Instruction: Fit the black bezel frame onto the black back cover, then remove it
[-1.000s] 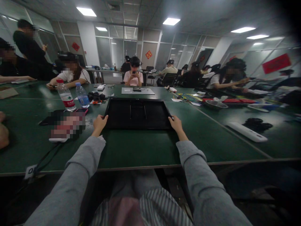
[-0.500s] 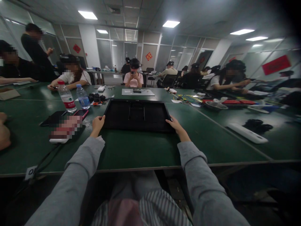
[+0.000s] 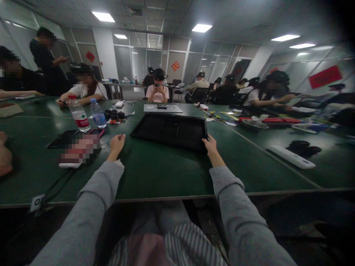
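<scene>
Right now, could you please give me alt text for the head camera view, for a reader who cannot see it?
A person in grey sleeves grips the near right corner of a flat black tray with the right hand, while the left hand hovers off it over a green table. Two water bottles stand to the left; other people sit beyond.

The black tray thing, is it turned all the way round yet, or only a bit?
Only a bit. The black tray now lies skewed on the green table; a second ago it sat square. The right hand grips its near right corner. The left hand has let go and hangs apart from the tray, beside the phones. How much turning is left cannot be told.
</scene>
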Demonstrator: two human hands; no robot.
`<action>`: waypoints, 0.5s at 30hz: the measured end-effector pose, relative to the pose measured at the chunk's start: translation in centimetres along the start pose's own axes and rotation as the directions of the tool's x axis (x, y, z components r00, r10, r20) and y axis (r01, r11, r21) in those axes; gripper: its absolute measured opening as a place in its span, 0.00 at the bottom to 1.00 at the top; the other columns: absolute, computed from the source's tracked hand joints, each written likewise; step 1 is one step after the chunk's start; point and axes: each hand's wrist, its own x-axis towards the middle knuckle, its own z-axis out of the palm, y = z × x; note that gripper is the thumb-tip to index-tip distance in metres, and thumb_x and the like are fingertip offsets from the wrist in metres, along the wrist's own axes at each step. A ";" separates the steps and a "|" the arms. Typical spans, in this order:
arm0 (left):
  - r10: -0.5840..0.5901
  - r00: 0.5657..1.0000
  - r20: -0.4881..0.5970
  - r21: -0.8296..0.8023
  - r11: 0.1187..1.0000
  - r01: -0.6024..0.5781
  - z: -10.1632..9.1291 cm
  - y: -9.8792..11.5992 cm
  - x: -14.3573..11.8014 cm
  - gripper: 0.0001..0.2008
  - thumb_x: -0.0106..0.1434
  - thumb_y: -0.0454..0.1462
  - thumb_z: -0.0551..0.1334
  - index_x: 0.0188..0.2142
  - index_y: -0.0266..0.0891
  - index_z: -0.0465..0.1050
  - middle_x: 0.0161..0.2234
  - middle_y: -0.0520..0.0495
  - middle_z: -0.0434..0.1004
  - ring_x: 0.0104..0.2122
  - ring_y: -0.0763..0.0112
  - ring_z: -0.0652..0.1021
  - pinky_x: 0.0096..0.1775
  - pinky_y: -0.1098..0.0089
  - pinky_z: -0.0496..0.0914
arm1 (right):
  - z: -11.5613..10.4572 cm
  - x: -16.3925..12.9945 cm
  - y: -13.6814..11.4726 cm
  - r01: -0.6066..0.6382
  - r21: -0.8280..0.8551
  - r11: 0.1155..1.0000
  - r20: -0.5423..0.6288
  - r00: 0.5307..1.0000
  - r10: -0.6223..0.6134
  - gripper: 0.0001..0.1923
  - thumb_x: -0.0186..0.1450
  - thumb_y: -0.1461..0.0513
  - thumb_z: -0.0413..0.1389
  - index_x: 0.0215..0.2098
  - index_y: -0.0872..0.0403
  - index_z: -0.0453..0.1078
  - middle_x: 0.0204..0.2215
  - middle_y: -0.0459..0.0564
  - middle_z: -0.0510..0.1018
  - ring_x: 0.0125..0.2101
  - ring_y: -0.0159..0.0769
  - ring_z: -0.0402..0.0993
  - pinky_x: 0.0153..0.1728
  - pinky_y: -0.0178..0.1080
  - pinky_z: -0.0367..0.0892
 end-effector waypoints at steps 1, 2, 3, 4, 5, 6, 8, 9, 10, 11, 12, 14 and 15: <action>0.005 1.000 -0.002 -0.005 1.000 -0.005 0.2 -0.2 0.1 0.24 0.72 0.48 0.58 0.54 0.31 0.77 0.53 0.31 0.80 0.52 0.55 0.80 0.58 0.58 0.70 | -0.1 0.1 -0.1 0.000 -0.005 1.000 -0.064 0.998 0.000 0.33 0.53 0.65 0.59 0.58 0.59 0.74 0.41 0.52 0.84 0.41 0.41 0.81 0.51 0.48 0.78; 0.007 1.000 -0.005 -0.009 1.000 -0.007 0.3 -0.4 0.3 0.24 0.72 0.48 0.58 0.54 0.31 0.77 0.53 0.31 0.80 0.52 0.55 0.80 0.58 0.58 0.70 | -0.3 0.1 -0.2 -0.001 -0.015 1.000 -0.126 0.992 -0.001 0.32 0.53 0.66 0.58 0.58 0.60 0.73 0.44 0.54 0.83 0.43 0.41 0.81 0.52 0.47 0.77; 0.008 1.000 -0.009 -0.011 1.000 -0.008 0.4 -0.6 0.4 0.24 0.72 0.48 0.58 0.54 0.31 0.77 0.53 0.31 0.80 0.51 0.56 0.80 0.58 0.58 0.70 | -0.4 0.2 -0.3 -0.006 -0.032 0.999 -0.187 0.982 0.000 0.32 0.53 0.67 0.57 0.58 0.61 0.73 0.46 0.55 0.83 0.46 0.41 0.80 0.55 0.46 0.75; 0.009 1.000 -0.012 -0.010 1.000 -0.009 0.5 -0.8 0.5 0.24 0.72 0.48 0.58 0.54 0.31 0.77 0.53 0.31 0.80 0.51 0.56 0.80 0.58 0.58 0.70 | -0.7 0.3 -0.4 -0.014 -0.056 0.998 -0.248 0.969 -0.001 0.32 0.54 0.68 0.57 0.58 0.62 0.72 0.49 0.57 0.82 0.49 0.41 0.80 0.57 0.45 0.74; 0.010 1.000 -0.014 -0.005 1.000 -0.010 0.6 -0.9 0.5 0.23 0.72 0.48 0.58 0.54 0.31 0.77 0.53 0.32 0.80 0.51 0.56 0.80 0.58 0.57 0.70 | -0.9 0.3 -0.4 -0.027 -0.085 0.996 -0.310 0.951 -0.001 0.33 0.55 0.68 0.56 0.60 0.63 0.71 0.52 0.59 0.81 0.52 0.42 0.79 0.60 0.45 0.71; 0.012 1.000 -0.015 0.002 1.000 -0.012 0.6 -1.0 0.6 0.23 0.72 0.48 0.58 0.53 0.32 0.77 0.52 0.32 0.80 0.51 0.56 0.80 0.58 0.57 0.70 | -1.3 0.4 -0.4 -0.046 -0.114 0.992 -0.367 0.930 0.001 0.34 0.56 0.68 0.55 0.62 0.63 0.69 0.56 0.62 0.79 0.56 0.44 0.77 0.63 0.46 0.68; 0.019 1.000 -0.014 0.015 1.000 -0.018 0.6 -1.1 0.6 0.23 0.72 0.48 0.59 0.54 0.31 0.78 0.52 0.32 0.80 0.51 0.55 0.80 0.58 0.58 0.70 | -2.1 0.6 -0.4 -0.112 -0.157 0.981 -0.468 0.884 0.026 0.37 0.59 0.69 0.54 0.68 0.64 0.62 0.62 0.66 0.74 0.63 0.47 0.71 0.68 0.49 0.62; 0.021 1.000 -0.012 0.019 1.000 -0.021 0.6 -1.1 0.6 0.24 0.72 0.48 0.59 0.54 0.31 0.78 0.52 0.31 0.80 0.51 0.55 0.80 0.58 0.58 0.70 | -2.5 0.6 -0.4 -0.156 -0.169 0.973 -0.506 0.861 0.050 0.39 0.61 0.69 0.53 0.71 0.64 0.58 0.65 0.68 0.71 0.66 0.49 0.69 0.70 0.51 0.59; 0.023 1.000 -0.010 0.021 1.000 -0.022 0.6 -1.1 0.6 0.24 0.72 0.48 0.59 0.54 0.30 0.78 0.53 0.31 0.80 0.51 0.55 0.80 0.58 0.58 0.70 | -3.0 0.7 -0.4 -0.201 -0.177 0.964 -0.538 0.839 0.076 0.40 0.63 0.69 0.52 0.73 0.64 0.53 0.67 0.71 0.68 0.68 0.50 0.66 0.71 0.53 0.57; 0.024 1.000 -0.007 0.021 1.000 -0.023 0.6 -1.1 0.6 0.24 0.72 0.48 0.58 0.54 0.30 0.77 0.53 0.31 0.80 0.51 0.55 0.80 0.58 0.58 0.70 | -3.4 0.7 -0.4 -0.246 -0.180 0.952 -0.566 0.818 0.104 0.41 0.64 0.69 0.51 0.75 0.64 0.49 0.67 0.73 0.67 0.69 0.52 0.64 0.71 0.55 0.56; 0.025 1.000 -0.004 0.021 0.999 -0.025 0.6 -1.1 0.6 0.24 0.72 0.48 0.58 0.55 0.29 0.77 0.53 0.30 0.80 0.51 0.55 0.80 0.58 0.58 0.70 | -3.8 0.8 -0.5 -0.285 -0.185 0.941 -0.587 0.799 0.126 0.41 0.66 0.68 0.50 0.76 0.64 0.45 0.67 0.76 0.66 0.70 0.54 0.63 0.71 0.57 0.56; 0.027 1.000 -0.002 0.024 0.999 -0.027 0.5 -1.0 0.5 0.24 0.72 0.48 0.58 0.55 0.29 0.77 0.54 0.30 0.80 0.51 0.55 0.80 0.58 0.58 0.70 | -4.6 0.9 -0.6 -0.336 -0.197 0.921 -0.613 0.775 0.151 0.41 0.70 0.65 0.50 0.77 0.63 0.40 0.68 0.79 0.64 0.70 0.58 0.62 0.70 0.60 0.56; 0.027 1.000 -0.002 0.026 0.999 -0.027 0.5 -0.9 0.4 0.24 0.72 0.48 0.58 0.55 0.29 0.77 0.54 0.30 0.80 0.51 0.55 0.80 0.58 0.58 0.70 | -4.9 0.9 -0.6 -0.347 -0.201 0.916 -0.624 0.766 0.153 0.41 0.71 0.63 0.50 0.77 0.61 0.39 0.68 0.80 0.62 0.70 0.60 0.62 0.70 0.62 0.55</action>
